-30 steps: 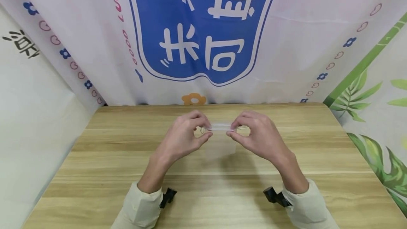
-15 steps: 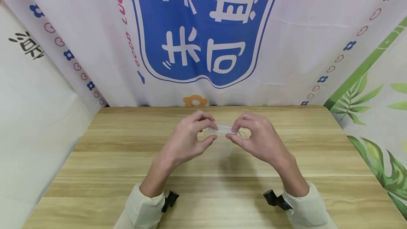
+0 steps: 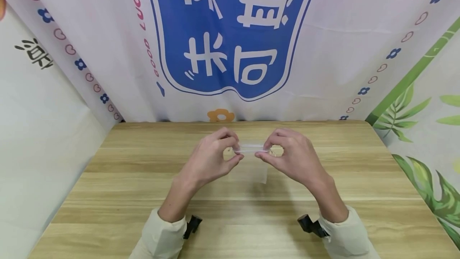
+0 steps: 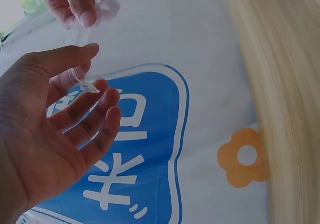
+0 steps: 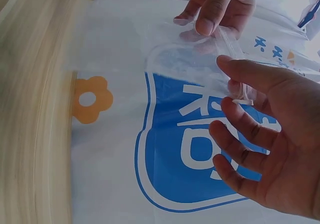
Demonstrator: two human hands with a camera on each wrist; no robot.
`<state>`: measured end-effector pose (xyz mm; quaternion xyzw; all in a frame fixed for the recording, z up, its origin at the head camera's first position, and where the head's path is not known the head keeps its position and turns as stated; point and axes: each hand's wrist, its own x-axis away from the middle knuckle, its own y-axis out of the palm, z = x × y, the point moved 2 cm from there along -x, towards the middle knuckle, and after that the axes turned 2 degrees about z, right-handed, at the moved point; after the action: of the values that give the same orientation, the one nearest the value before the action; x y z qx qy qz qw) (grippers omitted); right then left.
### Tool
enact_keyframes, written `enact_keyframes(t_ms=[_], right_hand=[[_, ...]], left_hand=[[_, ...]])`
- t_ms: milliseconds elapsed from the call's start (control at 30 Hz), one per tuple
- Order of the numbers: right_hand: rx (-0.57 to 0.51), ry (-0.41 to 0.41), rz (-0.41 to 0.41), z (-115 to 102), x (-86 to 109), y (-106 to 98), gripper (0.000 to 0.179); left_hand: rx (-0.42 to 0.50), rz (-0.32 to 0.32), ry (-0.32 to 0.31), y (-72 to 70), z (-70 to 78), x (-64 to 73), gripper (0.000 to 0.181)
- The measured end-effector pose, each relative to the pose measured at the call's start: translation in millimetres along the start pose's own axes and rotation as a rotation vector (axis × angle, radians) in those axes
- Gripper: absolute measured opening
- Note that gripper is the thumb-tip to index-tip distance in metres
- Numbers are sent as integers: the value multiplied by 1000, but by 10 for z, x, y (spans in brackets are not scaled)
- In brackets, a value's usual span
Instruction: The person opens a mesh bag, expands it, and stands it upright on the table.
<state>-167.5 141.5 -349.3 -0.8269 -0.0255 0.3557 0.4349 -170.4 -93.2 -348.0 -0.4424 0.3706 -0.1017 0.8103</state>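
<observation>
A clear plastic zip bag (image 3: 250,149) is stretched between my two hands over the wooden table. Its sealing strip runs nearly level from one hand to the other, and the see-through body hangs below. Thumb and index finger of my left hand (image 3: 212,153) pinch the left end of the strip. At the other end, my right hand (image 3: 292,155) pinches it the same way. In the right wrist view the thin bag (image 5: 187,59) shows as a hazy sheet, its strip end poking out past my right fingers. My other fingers are loosely bent in both wrist views.
Under my hands is the wood-grain table (image 3: 143,179). A printed cloth (image 3: 323,71) with a blue panel hangs along its far edge. Black camera mounts (image 3: 312,225) sit at both cuffs. A wall with green leaf prints (image 3: 424,175) stands to the right.
Half a second ago my left hand had shifted right and the strip was bunched. It has since drawn back left, and the strip is straighter. Both hands keep their pinch.
</observation>
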Motion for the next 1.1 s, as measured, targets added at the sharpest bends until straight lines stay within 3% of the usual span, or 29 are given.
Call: enact_keyframes(t_ms=[333, 467, 633, 767, 1100], right_hand=[[47, -5, -8, -21, 2, -38, 25], [32, -30, -7, -23, 0, -36, 21], [-69, -37, -23, -27, -9, -54, 8], [-120, -30, -17, -36, -12, -49, 9], [-29, -28, 52, -15, -12, -24, 11]], left_hand=[[49, -90, -18, -35, 9, -4, 26], [66, -56, -4, -50, 15, 3, 20], [119, 34, 10, -77, 24, 6, 14], [116, 69, 19, -82, 34, 9, 14], [31, 72, -8, -83, 15, 13, 15]])
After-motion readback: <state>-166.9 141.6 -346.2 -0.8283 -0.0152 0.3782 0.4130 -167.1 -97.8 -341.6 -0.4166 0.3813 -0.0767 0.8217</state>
